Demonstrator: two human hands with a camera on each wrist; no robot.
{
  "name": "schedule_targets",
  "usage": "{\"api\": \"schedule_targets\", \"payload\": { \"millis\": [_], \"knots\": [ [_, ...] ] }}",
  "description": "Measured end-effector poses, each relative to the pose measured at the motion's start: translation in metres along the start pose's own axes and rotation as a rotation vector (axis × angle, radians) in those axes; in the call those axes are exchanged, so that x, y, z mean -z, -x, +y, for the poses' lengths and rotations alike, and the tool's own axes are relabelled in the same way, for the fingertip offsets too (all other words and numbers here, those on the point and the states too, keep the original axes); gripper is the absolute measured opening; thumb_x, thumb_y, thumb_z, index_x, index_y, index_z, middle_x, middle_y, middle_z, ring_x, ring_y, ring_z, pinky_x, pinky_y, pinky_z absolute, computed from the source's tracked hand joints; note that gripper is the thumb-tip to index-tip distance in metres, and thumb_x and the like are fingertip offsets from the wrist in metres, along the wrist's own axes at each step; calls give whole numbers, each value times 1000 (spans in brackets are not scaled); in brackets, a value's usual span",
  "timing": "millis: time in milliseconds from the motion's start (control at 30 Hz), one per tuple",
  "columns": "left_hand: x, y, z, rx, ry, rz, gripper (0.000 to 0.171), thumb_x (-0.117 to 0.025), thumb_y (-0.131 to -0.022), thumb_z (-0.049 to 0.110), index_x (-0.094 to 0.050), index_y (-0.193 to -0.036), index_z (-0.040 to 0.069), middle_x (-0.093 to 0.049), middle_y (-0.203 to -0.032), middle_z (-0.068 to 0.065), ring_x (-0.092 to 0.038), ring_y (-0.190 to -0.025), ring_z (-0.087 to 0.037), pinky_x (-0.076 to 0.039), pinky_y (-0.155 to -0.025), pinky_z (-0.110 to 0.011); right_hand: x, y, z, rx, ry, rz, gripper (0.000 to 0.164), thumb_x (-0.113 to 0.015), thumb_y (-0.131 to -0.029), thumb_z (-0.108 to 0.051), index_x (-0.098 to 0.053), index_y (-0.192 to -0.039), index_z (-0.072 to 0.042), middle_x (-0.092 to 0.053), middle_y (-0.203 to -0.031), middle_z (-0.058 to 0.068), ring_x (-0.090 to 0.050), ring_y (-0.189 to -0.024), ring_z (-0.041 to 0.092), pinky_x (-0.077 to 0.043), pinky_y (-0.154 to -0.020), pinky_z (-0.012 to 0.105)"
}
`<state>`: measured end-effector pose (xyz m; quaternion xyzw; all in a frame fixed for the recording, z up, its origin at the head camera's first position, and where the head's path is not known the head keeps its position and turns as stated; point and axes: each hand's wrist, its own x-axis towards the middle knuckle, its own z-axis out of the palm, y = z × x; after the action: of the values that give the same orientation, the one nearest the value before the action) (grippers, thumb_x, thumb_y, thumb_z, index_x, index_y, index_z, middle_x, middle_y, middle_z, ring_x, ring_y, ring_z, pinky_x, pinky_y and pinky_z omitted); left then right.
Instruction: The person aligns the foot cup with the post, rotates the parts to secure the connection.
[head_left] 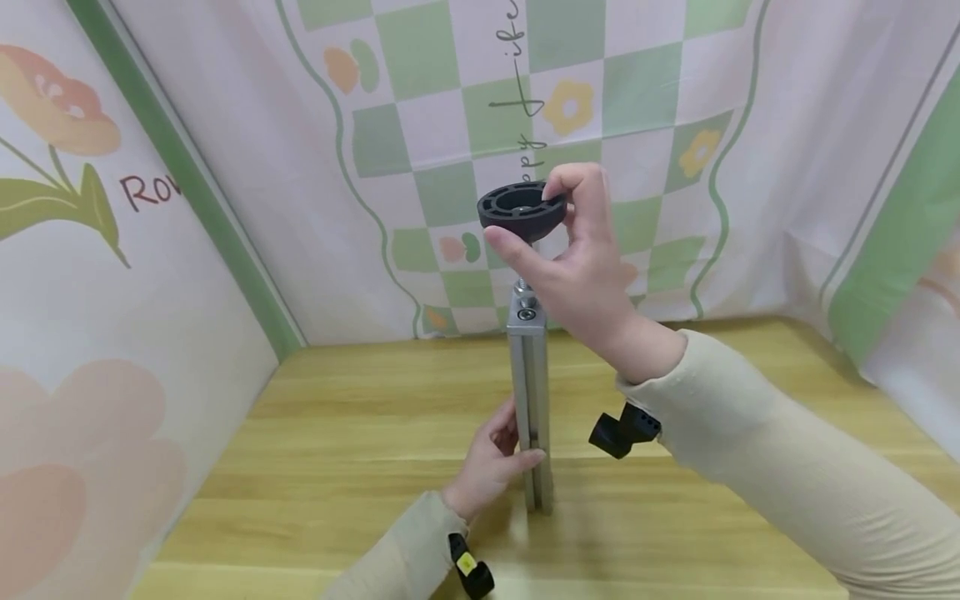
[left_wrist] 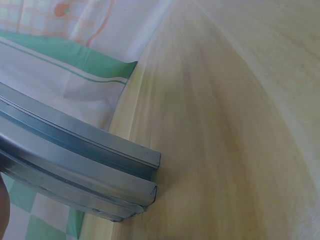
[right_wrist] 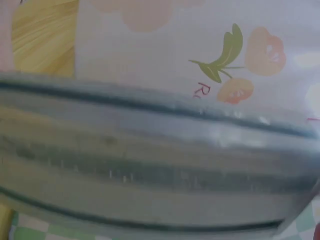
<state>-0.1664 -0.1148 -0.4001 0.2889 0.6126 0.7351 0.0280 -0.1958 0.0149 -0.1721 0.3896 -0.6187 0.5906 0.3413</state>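
A slotted aluminium profile (head_left: 530, 392) stands upright over the wooden table, its lower end close to the tabletop in the left wrist view. An end plate (head_left: 527, 327) with a screw caps its top. Above the plate, a threaded stud with a nut (head_left: 523, 292) carries a black round leveling foot (head_left: 517, 223), ribbed side up. My right hand (head_left: 588, 279) holds the foot by its rim between thumb and curled fingers. Lower down, my left hand (head_left: 486, 462) grips the profile, thumb across its near face. The profile (right_wrist: 150, 167) fills much of the right wrist view, blurred.
The wooden table (head_left: 360, 400) extends around the profile. Patterned curtains stand behind it (head_left: 420, 133) and to the left (head_left: 217, 225). Black camera mounts sit on the right wrist (head_left: 624, 429) and left wrist (head_left: 471, 568).
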Motion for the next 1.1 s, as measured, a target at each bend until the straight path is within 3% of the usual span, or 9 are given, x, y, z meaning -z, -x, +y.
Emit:
{"api": "schedule_targets", "payload": {
  "millis": [67,200,300,433,600,833,967,1100],
  "knots": [
    [0,0,0,3,-3,1,78,-64,-85,-2,-23,-151,8,-35,-147,-24,-47,-118,-8,-39,-100,-21,1,-1,3,-41,-196,-40,53,-71,-83,-27,-31,-104,1,-37,-112,-1,-47,-106,20,-42,-92,26],
    [1,-1,1,9,-6,2,77,-64,-86,0,-23,-151,9,-36,-146,-23,-46,-118,-8,-39,-100,-20,5,-5,11,-220,-631,-106,56,-68,-84,-41,-33,-117,-12,-47,-115,7,-51,-106,21,-40,-98,34],
    [1,-2,0,-1,8,-6,78,-65,-87,3,-22,-151,10,-32,-150,-21,-44,-124,-8,-37,-103,-21,9,-6,18,-366,-805,-185,48,-60,-87,-44,-41,-122,-18,-57,-111,4,-55,-104,17,-36,-98,42],
    [1,-1,-1,-6,27,-18,80,-68,-86,9,-21,-151,10,-29,-152,-19,-41,-128,-8,-34,-106,-22,15,-5,25,-451,-850,-293,45,-51,-90,-51,-50,-124,-22,-59,-114,0,-54,-104,18,-39,-94,45],
    [1,-1,-1,-7,23,-18,82,-70,-86,18,-21,-151,12,-31,-150,-21,-44,-124,-7,-37,-103,-21,16,-8,25,-447,-871,-333,50,-48,-92,-50,-48,-130,-17,-59,-114,2,-56,-102,19,-43,-92,42],
    [1,-2,0,-17,23,-15,80,-69,-86,15,-23,-151,13,-32,-150,-21,-44,-124,-8,-37,-103,-22,15,-15,17,-463,-982,-291,33,-56,-85,-34,-58,-111,-13,-59,-107,7,-56,-99,20,-43,-92,39],
    [0,1,-1,-13,20,-8,79,-68,-85,7,-23,-151,9,-34,-147,-24,-46,-121,-8,-38,-102,-22,11,-14,16,-490,-1016,-283,32,-59,-80,-34,-57,-106,-15,-59,-110,11,-57,-100,23,-45,-91,40],
    [0,1,-1,-11,10,-2,77,-66,-85,2,-24,-150,5,-38,-143,-26,-48,-117,-8,-39,-101,-22,8,-13,15,-452,-997,-282,33,-57,-81,-38,-57,-106,-17,-60,-110,11,-58,-99,22,-47,-89,40]
  ]
}}
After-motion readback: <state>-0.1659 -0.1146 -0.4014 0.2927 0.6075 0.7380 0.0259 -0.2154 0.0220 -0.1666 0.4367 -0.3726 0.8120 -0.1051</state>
